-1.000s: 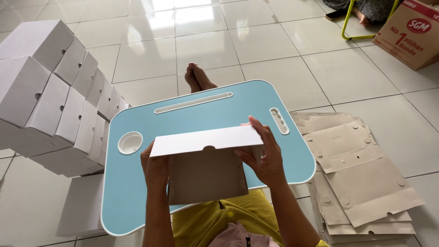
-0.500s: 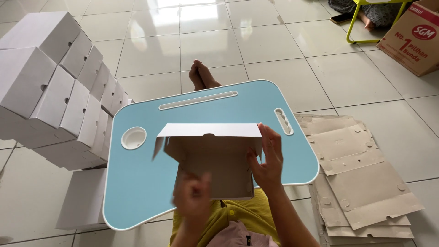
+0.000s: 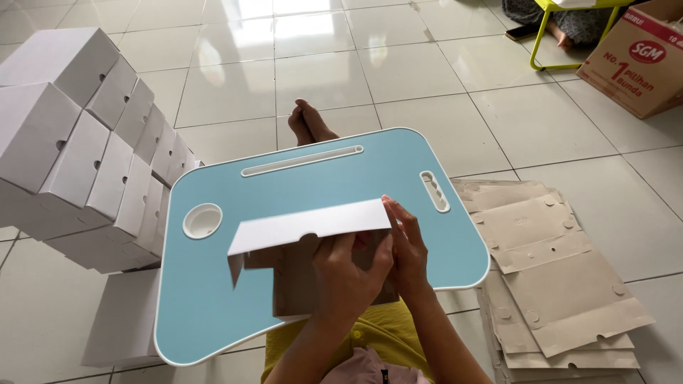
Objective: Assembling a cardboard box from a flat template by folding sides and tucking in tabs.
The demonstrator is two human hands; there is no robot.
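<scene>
While both hands crowd onto the same corner, the half-folded carton (image 3: 313,249) sits over the near middle of the blue lap surface (image 3: 213,313), white flap up top, brown inside facing the person. Left hand (image 3: 348,274) is clenched across the brown panel, fingers spread and pressing; right hand (image 3: 413,249) pinches the flap's right end, just beside the left, the two touching.

Risk here: all the pressure is on the right side, and the flap's left end (image 3: 238,249) hangs free and unsupported. It could twist or crease off its fold line, I'd judge, or the small side tab could bend the wrong way. The card looks thin, so a hard squeeze may buckle the panel. The smooth top could also let the piece slide toward the lap.

Around it: the surface has a round cup recess (image 3: 202,220) at left and a long slot (image 3: 302,161) at the far edge. Stacked white boxes (image 3: 71,142) tower to the left, a pile of flat brown blanks (image 3: 555,277) lies on the tiled floor (image 3: 398,64) at right, bare feet (image 3: 307,124) poke out beyond, and a printed cardboard box (image 3: 637,60) stands in the far corner.
</scene>
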